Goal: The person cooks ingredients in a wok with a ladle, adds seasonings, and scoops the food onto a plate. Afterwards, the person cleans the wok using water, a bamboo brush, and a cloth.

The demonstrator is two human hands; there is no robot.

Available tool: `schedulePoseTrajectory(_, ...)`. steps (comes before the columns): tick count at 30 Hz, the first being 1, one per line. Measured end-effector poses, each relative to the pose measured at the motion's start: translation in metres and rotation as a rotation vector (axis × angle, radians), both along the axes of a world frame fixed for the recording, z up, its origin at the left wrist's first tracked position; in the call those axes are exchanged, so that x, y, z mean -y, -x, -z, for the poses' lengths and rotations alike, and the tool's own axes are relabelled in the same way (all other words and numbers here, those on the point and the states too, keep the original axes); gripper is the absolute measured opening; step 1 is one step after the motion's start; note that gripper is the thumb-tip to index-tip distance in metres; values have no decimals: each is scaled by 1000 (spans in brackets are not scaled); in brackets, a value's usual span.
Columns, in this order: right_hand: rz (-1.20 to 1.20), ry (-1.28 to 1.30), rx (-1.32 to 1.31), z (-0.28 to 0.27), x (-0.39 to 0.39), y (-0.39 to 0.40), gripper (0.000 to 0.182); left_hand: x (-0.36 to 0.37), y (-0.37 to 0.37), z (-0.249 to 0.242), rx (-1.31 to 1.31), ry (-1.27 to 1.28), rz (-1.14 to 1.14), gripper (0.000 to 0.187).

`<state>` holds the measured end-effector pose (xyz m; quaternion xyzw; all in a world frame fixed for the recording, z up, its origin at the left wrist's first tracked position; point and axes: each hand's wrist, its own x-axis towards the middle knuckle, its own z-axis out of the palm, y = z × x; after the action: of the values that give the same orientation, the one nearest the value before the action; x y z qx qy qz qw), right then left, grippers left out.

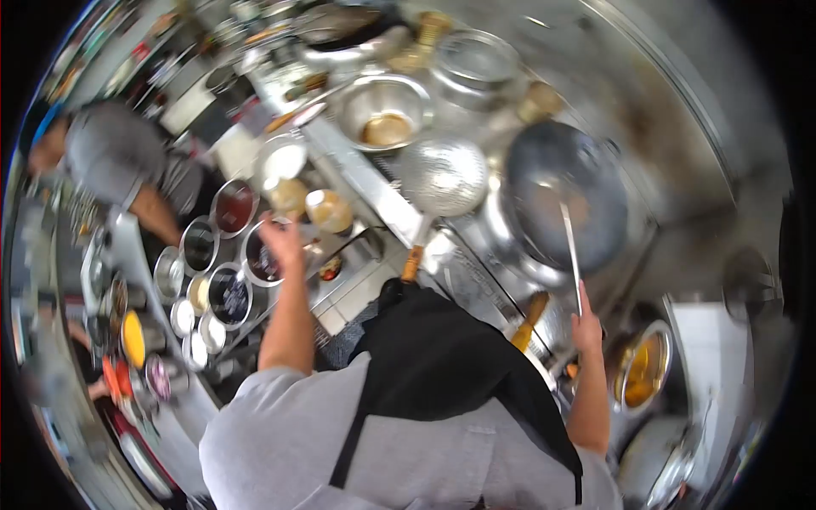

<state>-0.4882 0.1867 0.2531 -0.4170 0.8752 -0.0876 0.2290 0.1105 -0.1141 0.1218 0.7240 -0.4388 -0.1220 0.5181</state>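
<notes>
In the head view my right hand (pixel 586 330) is closed around the handle of a long metal ladle (pixel 572 242). The ladle's far end reaches into a large dark wok (pixel 599 221), where its shape is blurred. My left hand (pixel 285 241) is stretched out over a steel pot of dark contents (pixel 257 255), fingers blurred but seemingly apart, with nothing visible in them. Right beside it stand a white-capped squeeze bottle (pixel 330 211) and a second yellowish bottle (pixel 289 196). Between my hands a perforated strainer (pixel 443 177) rests with its wooden handle toward me.
A steel bowl with brown contents (pixel 385 110) and a stacked metal pan (pixel 476 61) sit behind the strainer. At right is a pot of yellow liquid (pixel 642 374). Several seasoning containers, including a red sauce pot (pixel 235 208), crowd the left. A co-worker (pixel 119 157) bends there.
</notes>
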Motion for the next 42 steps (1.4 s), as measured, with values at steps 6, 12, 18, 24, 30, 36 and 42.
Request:
schedulePoseTrajectory(6,-8,30,247,-70,-60,-29,84,73,-36,-22,367,-310,147,33)
schedulePoseTrajectory(12,97,53,267,-56,-64,7,83,116,-26,-102,393,0,259,32)
schedulePoseTrajectory(18,507,21,177,-39,31,-38,76,184,57,-243,176,337,746,27)
schedulePoseTrajectory(24,65,662,27,54,6,-53,77,195,255,-288,457,-11,1256,21)
schedulePoseTrajectory(30,461,565,920,-65,-25,-116,74,138,431,-230,997,-135,1500,27)
schedulePoseTrajectory(36,443,581,969,-74,-31,-141,72,72,518,-204,1274,-199,1506,29)
schedulePoseTrajectory(42,431,593,890,0,-4,-104,76,88,488,-200,987,-71,1457,29)
